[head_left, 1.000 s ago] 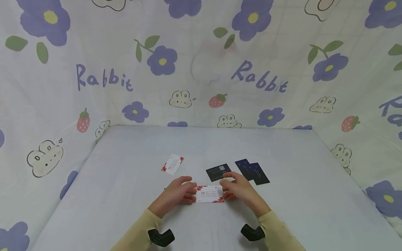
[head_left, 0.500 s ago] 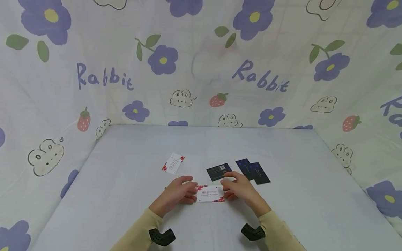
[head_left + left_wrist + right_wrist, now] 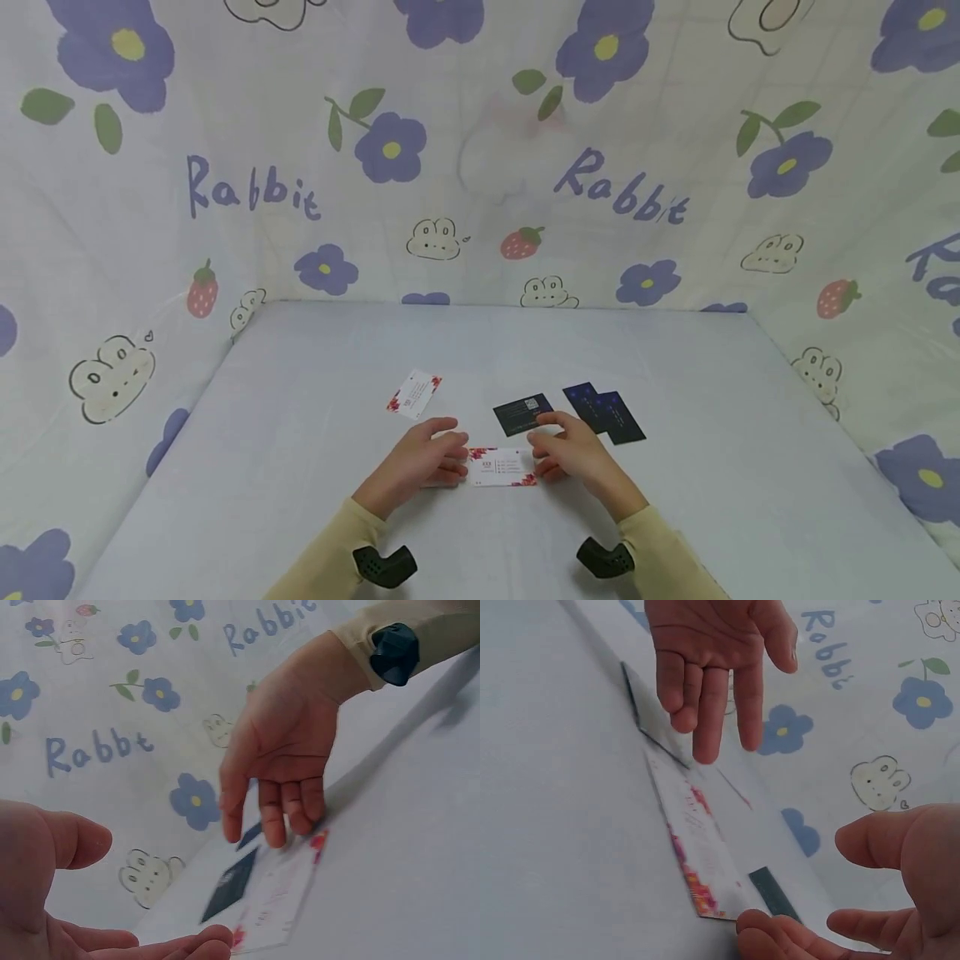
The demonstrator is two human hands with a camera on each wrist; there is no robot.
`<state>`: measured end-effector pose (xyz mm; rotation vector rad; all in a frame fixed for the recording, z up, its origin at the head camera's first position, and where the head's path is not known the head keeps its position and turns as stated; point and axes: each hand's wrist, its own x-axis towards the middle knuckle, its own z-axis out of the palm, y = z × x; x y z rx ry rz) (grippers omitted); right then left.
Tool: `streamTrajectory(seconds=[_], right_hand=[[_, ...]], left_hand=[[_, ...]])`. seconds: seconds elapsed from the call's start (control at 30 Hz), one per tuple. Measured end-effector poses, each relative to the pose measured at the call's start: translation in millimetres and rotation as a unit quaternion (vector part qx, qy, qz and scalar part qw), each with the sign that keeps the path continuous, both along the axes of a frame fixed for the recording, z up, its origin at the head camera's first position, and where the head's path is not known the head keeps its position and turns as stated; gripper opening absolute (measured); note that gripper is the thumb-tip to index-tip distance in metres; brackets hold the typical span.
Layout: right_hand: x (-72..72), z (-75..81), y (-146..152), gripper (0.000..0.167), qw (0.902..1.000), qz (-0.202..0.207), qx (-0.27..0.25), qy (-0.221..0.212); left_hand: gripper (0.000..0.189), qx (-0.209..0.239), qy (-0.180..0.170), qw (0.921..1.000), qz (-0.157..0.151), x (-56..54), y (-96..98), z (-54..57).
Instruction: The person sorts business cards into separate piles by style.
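A white card with red floral corners (image 3: 502, 467) lies flat on the table between both hands. At its left end is my left hand (image 3: 420, 463), fingers relaxed and loosely bent, fingertips close to or touching the short edge. My right hand (image 3: 573, 454) stands likewise at the opposite end, its index finger over the corner of a dark card with a QR code (image 3: 519, 414). Neither hand grips anything. In the right wrist view, a thin dark-edged card (image 3: 631, 694) shows below the left hand, mostly hidden in the head view.
Another white floral card (image 3: 415, 393) lies slanted behind the left hand. Two overlapping dark blue cards (image 3: 604, 412) lie behind the right hand. A patterned cloth (image 3: 480, 192) rises at the back and sides of the white table (image 3: 337, 358).
Both hands and the cards stay almost in place. A small dark corner left of the left hand no longer shows; a faint card edge now shows under its fingers.
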<state>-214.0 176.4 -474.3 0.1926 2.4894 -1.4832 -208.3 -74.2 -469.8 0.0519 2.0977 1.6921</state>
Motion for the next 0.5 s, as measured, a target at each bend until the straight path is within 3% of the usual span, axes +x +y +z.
streamTrajectory(seconds=[0.23,0.5], right_hand=[[-9.7,24.2,19.9,0.054,0.9979,-0.022,-0.05,0.035],[-19.9,52.9,39.5,0.057,0.9905,-0.034,-0.127,0.043]], left_hand=[[0.053,0.023,0.042,0.9973,0.056,-13.5,-13.2,21.1],[0.045,0.062,0.071,0.9917,0.087,-29.5,-20.9,40.4]])
